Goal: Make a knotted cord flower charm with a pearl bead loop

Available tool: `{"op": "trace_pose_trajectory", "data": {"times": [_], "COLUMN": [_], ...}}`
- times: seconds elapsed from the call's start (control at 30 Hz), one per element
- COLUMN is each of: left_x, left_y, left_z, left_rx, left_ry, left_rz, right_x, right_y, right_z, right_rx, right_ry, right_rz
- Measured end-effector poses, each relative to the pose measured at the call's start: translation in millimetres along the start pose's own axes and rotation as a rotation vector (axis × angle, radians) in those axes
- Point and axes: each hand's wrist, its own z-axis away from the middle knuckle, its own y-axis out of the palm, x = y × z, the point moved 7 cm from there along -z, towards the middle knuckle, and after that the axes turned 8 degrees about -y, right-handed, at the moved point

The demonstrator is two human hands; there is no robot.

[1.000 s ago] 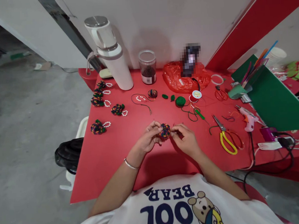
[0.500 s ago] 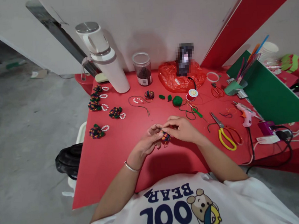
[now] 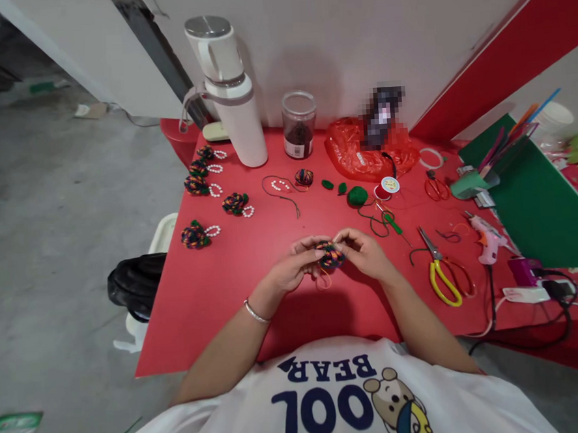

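A multicoloured yarn flower [image 3: 330, 255] is held between both hands above the red table [image 3: 252, 258]. My left hand [image 3: 296, 266] pinches its left side, fingers wrapped behind it. At its right edge, my right hand [image 3: 362, 254] has thumb and forefinger closed on it. An orange yarn tail [image 3: 324, 279] hangs below the flower. Several finished-looking flowers with white bead loops, such as one at the left [image 3: 195, 235], lie on the table. A multicoloured yarn ball [image 3: 303, 178], a green yarn ball [image 3: 357, 196] and two green leaves sit beyond my hands.
At the back stand a white bottle [image 3: 241, 125], a jar [image 3: 300, 125] and a phone on a red plastic bag [image 3: 349, 157]. To the right lie yellow-handled scissors [image 3: 442, 276], a pink glue gun [image 3: 488, 240] and cables, beside a pen holder [image 3: 468, 184].
The view has shifted. My hands have moved slightly apart, and more of the flower shows between them, turned more face-up.
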Motion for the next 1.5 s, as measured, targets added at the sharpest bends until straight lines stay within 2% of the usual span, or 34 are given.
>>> {"op": "trace_pose_trajectory", "data": {"times": [0.2, 0.33, 0.47, 0.77, 1.0, 1.13, 1.23, 1.37, 1.5], "left_x": [3, 4, 3, 2, 6, 10, 10, 11, 11], "left_y": [-1.3, 0.0, -0.4, 2.8, -1.2, 1.1, 0.6, 1.0, 1.4], "left_z": [-1, -2, -3, -3, -3, -1, 0, 2, 2], "left_rx": [-0.024, -0.025, -0.049, 0.051, 0.056, 0.108, 0.096, 0.065, 0.06], "left_ry": [-0.026, -0.021, 0.005, -0.056, -0.139, -0.176, -0.198, -0.251, -0.254], "left_rz": [0.001, 0.002, 0.036, 0.183, 0.336, 0.38, 0.451, 0.488, 0.498], "right_x": [-10, -19, -25, -19, -15, -21, -23, -20, -19], "right_y": [0, 6, 7, 3, 22, 14, 9, 9, -8], "right_z": [-2, 0, -1, -22, -24, -24, -25, -28, -35], "right_rx": [-0.058, -0.055, -0.17, -0.348, -0.276, -0.417, -0.491, -0.455, -0.464], "right_ry": [0.056, 0.158, 0.218, 0.29, 0.279, 0.316, 0.378, 0.4, 0.278], "right_rz": [-0.135, -0.283, -0.317, -0.596, -0.653, -0.71, -0.784, -0.881, -0.91]}}
